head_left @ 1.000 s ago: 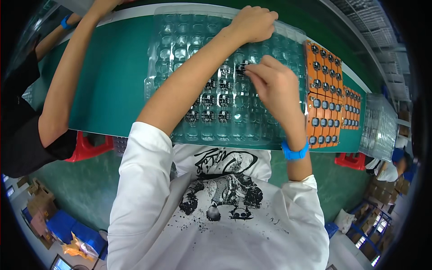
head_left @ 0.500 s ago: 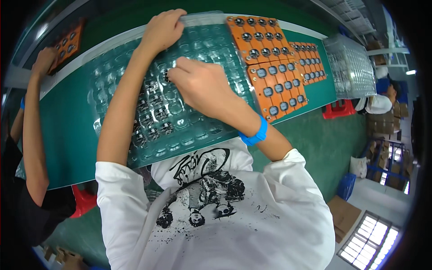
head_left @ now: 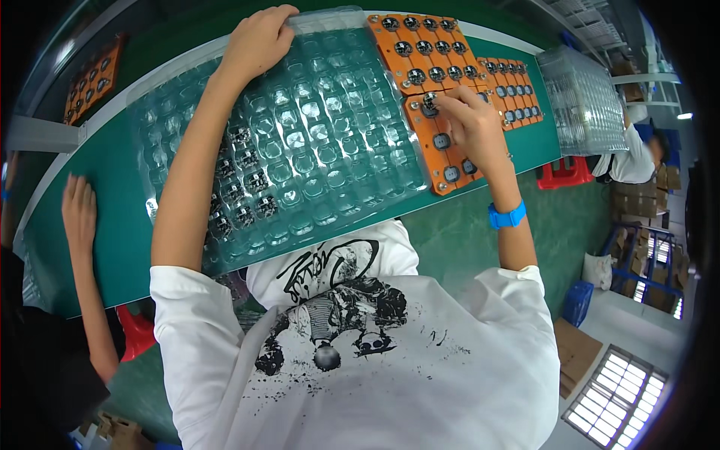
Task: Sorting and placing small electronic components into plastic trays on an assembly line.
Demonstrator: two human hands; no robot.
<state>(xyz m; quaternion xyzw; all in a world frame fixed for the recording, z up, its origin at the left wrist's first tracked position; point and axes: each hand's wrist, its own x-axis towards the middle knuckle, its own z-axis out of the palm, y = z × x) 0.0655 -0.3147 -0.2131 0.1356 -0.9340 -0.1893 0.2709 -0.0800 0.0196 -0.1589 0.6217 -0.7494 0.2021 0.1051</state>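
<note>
My left hand (head_left: 259, 41) lies over the far edge of a clear plastic blister tray (head_left: 337, 154), its fingers closed around the rim. Several small black-and-silver electronic parts (head_left: 257, 181) sit in the tray's left pockets, partly covered by my left forearm. Off the tray's right side, my right hand (head_left: 476, 124) pinches a small round electronic part (head_left: 430, 103) at the far left corner of the near orange plate (head_left: 424, 139). Grey pieces show in that plate's holes; my hand hides several of them. A second orange plate (head_left: 409, 64) beyond it carries shiny round parts.
Another orange plate (head_left: 510, 94) lies further right. Behind it stands a tall stack of clear trays (head_left: 585, 105). A co-worker's hand (head_left: 79, 210) rests at the left table edge, below an orange plate (head_left: 94, 79). A red stool (head_left: 564, 172) stands on the floor.
My right hand has moved right, from above the tray to the near orange plate, with a small part in its fingers. The co-worker's hand has drawn back from the left orange plate.
</note>
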